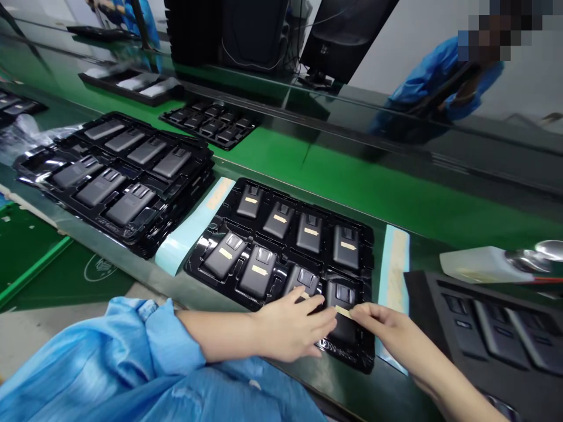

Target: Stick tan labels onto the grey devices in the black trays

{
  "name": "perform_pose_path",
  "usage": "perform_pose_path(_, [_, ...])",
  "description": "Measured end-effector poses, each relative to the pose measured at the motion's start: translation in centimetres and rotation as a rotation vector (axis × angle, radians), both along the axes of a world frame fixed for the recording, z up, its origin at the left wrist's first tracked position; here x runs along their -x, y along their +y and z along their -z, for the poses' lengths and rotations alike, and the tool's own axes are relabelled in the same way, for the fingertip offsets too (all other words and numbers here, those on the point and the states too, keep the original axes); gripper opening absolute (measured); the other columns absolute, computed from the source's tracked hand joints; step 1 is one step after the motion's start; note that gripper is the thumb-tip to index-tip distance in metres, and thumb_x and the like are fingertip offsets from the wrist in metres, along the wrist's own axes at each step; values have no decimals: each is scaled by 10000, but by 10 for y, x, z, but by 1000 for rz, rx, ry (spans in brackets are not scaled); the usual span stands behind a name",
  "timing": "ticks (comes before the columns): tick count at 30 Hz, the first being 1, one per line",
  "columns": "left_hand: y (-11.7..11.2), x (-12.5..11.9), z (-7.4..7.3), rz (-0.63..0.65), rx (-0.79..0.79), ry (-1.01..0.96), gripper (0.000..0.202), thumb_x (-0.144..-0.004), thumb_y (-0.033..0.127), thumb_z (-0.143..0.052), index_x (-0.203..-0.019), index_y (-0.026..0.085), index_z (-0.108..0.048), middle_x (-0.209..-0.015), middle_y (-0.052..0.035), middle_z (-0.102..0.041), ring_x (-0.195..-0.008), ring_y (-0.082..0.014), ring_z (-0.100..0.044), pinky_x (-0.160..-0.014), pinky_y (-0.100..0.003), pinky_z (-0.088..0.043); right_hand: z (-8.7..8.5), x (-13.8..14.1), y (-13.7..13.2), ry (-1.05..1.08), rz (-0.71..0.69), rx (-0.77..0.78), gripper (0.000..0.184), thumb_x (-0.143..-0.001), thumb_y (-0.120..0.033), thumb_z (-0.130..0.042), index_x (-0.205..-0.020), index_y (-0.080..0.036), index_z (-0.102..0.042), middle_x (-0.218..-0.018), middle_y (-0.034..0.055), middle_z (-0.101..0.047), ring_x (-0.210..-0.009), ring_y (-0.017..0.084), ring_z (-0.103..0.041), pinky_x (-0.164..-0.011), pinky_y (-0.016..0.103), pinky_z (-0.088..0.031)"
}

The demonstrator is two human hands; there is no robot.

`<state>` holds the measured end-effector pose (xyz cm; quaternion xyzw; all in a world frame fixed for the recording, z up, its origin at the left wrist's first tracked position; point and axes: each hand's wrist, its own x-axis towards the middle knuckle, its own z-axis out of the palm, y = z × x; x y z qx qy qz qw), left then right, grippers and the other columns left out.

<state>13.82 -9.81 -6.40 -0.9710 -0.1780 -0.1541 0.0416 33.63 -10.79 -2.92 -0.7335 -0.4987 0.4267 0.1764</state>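
A black tray (369, 240) of several dark grey cases lies before me, most bearing a small tan sticker. My left hand (290, 325) rests on the tray's near edge, fingers bent over the second case from the right in the front row (303, 280). My right hand (387, 328) pinches a small tan sticker (343, 312) over the front right case (342, 296). Both hands meet at that sticker.
A stack of black trays with grey cases (118, 176) sits to the left. Another dark tray (484, 328) lies at the right, with a white bottle (479, 264) behind it. On the green belt (352, 181) lie more trays (211, 123). A person in blue stands beyond, at the upper right.
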Motion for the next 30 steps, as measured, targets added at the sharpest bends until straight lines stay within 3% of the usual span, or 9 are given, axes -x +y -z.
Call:
perform_pose_path(5, [0, 0, -2, 1, -16, 29, 429, -843, 423, -399, -1164, 151, -483, -1263, -58, -418, -1103, -223, -363, -889, -374, -341, 12, -9, 1, -33, -7, 73, 374, -512, -585, -511, -478, -212, -507, -514, 7, -506, -541, 170, -450, -545, 282, -367])
perform_pose_path(19, [0, -1, 0, -6, 7, 13, 429, -832, 434, -426, -1155, 159, -489, -1231, -31, -449, -1099, -204, -368, -897, -370, -337, 12, -12, 2, -17, -13, 77, 420, -528, -626, -518, -483, -209, -510, -517, 3, -488, -528, 153, -420, -534, 271, -361])
perform_pose_path(30, [0, 0, 0, -8, -7, 10, 415, -832, 431, -427, -1142, 166, -503, -1237, -40, -443, -1093, -210, -372, -900, -364, -325, -11, 9, -3, 12, 46, 23, 320, -571, -524, -529, -512, -210, -516, -542, -2, -500, -562, 159, -438, -569, 271, -361])
